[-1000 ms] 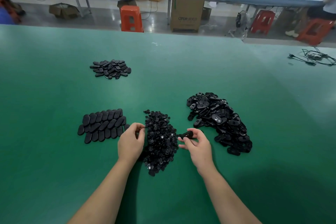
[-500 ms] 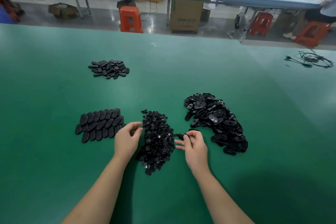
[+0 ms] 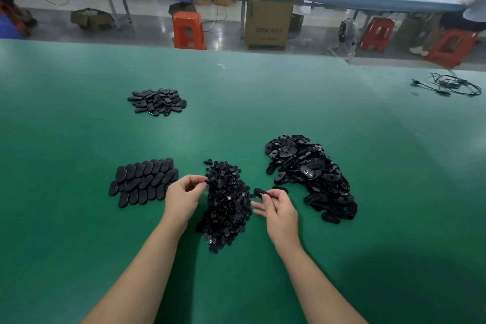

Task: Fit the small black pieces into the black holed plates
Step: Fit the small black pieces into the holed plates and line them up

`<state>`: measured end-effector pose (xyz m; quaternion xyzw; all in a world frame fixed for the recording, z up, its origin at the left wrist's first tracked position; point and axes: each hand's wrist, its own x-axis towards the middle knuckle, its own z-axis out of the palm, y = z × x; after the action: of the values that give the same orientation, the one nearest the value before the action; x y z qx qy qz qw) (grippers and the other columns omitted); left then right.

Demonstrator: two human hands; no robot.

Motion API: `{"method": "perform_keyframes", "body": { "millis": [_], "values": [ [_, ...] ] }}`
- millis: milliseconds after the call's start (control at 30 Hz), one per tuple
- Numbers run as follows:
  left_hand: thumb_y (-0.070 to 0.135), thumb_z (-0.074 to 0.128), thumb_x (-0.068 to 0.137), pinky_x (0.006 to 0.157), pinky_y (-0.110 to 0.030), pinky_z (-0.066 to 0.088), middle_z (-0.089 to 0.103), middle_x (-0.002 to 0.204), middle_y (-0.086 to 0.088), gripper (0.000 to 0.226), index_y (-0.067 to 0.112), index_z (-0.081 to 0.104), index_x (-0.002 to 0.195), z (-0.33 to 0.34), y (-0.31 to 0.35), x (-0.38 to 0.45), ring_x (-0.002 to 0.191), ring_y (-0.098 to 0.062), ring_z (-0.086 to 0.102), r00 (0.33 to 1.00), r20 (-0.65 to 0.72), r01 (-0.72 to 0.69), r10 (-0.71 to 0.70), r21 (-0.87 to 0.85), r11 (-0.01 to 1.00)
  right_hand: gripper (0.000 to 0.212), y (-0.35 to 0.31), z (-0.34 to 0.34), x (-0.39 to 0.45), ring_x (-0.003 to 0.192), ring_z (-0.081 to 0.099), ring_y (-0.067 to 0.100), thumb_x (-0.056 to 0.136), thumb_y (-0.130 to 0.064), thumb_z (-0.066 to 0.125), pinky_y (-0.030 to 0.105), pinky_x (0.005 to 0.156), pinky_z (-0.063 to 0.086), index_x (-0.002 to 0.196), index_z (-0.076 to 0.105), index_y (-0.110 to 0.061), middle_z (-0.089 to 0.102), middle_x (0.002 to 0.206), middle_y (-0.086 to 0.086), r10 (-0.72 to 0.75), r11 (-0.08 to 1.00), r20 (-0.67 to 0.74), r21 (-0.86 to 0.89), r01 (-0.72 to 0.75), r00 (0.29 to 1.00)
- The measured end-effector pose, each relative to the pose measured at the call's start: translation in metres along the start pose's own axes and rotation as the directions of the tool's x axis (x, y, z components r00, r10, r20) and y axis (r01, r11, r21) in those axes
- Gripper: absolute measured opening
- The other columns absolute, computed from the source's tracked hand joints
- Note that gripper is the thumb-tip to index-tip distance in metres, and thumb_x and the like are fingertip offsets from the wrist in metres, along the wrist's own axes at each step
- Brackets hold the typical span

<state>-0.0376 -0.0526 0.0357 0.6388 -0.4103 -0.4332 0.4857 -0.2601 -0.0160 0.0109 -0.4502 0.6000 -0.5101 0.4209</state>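
Right now the heap of small black pieces (image 3: 226, 202) is lying on the green table (image 3: 79, 218) between the two hands, and the right hand (image 3: 279, 212) is holding one oval black holed plate (image 3: 261, 193) at the heap's right edge, thumb and forefinger curling round it while the other fingers are sticking out loosely toward the pieces. The left hand (image 3: 182, 198) is sitting at the heap's left edge with thumb and fingertips closing together in a pinch; something small and dark is showing at the tips, though whether it is gripping a piece cannot be told. To the right a big loose pile of holed plates (image 3: 313, 176) is lying, its nearest plate just beyond the right hand. Left of the left hand, neat overlapping rows of oval plates (image 3: 143, 181) are lying, and a smaller pile of plates (image 3: 157, 102) is sitting well apart, farther up the table.

Compared with a second ago, both hands are working at almost the same spots beside the heap; the right hand is tilting the plate farther away from the heap's edge, and the left is pinching at the heap's upper left rim.
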Motion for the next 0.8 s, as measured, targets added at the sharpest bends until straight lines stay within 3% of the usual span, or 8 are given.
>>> {"method": "perform_keyframes", "body": {
  "millis": [133, 200, 300, 533, 800],
  "values": [
    [0.014, 0.073, 0.089, 0.061, -0.017, 0.047, 0.073, 0.074, 0.010, 0.016, 0.028, 0.077, 0.083, 0.019, 0.011, -0.010, 0.060, 0.000, 0.058, 0.991, 0.096, -0.101, 0.089, 0.127, 0.987, 0.014, 0.001, 0.001, 0.002, 0.081, 0.077, 0.016, 0.108, -0.013, 0.044, 0.031, 0.074, 0.063, 0.105, 0.055, -0.021, 0.076, 0.098, 0.001, 0.035, 0.999, 0.000, 0.027, -0.035, 0.999],
    [0.015, 0.073, 0.089, 0.061, -0.009, 0.043, 0.072, 0.074, 0.017, 0.020, 0.032, 0.075, 0.080, 0.034, 0.019, -0.017, 0.063, 0.003, 0.060, 0.974, 0.162, -0.191, 0.159, 0.209, 0.959, 0.016, 0.001, 0.000, 0.002, 0.077, 0.077, 0.020, 0.108, -0.012, 0.041, 0.033, 0.071, 0.062, 0.107, 0.054, -0.022, 0.075, 0.095, 0.004, 0.042, 0.999, 0.005, 0.034, -0.042, 0.999],
    [0.015, 0.072, 0.087, 0.060, -0.008, 0.042, 0.069, 0.072, 0.023, 0.026, 0.038, 0.070, 0.074, 0.058, 0.025, -0.026, 0.066, 0.002, 0.061, 0.944, 0.253, -0.291, 0.213, 0.325, 0.900, 0.019, 0.001, 0.001, 0.003, 0.072, 0.076, 0.023, 0.106, -0.008, 0.043, 0.035, 0.070, 0.062, 0.104, 0.055, -0.023, 0.075, 0.090, 0.006, 0.034, 0.999, 0.006, 0.019, -0.035, 0.999],
    [0.016, 0.069, 0.087, 0.060, -0.007, 0.039, 0.067, 0.073, 0.014, 0.012, 0.027, 0.071, 0.082, 0.090, 0.030, -0.036, 0.066, 0.002, 0.059, 0.946, 0.280, -0.276, 0.161, 0.444, 0.853, 0.019, 0.005, -0.001, 0.003, 0.075, 0.075, 0.011, 0.100, -0.012, 0.055, 0.036, 0.075, 0.060, 0.097, 0.058, -0.031, 0.076, 0.086, -0.013, -0.012, 0.993, -0.004, -0.118, 0.012, 1.000],
    [0.016, 0.069, 0.088, 0.057, -0.004, 0.039, 0.066, 0.072, 0.015, 0.011, 0.024, 0.073, 0.082, 0.093, 0.033, -0.037, 0.067, 0.004, 0.058, 0.954, 0.266, -0.258, 0.140, 0.482, 0.837, 0.021, 0.002, -0.003, 0.002, 0.075, 0.070, -0.003, 0.100, -0.013, 0.057, 0.011, 0.065, 0.051, 0.096, 0.056, -0.034, 0.072, 0.086, -0.027, -0.061, 0.977, 0.009, -0.205, 0.061, 0.998]
  ]
}}
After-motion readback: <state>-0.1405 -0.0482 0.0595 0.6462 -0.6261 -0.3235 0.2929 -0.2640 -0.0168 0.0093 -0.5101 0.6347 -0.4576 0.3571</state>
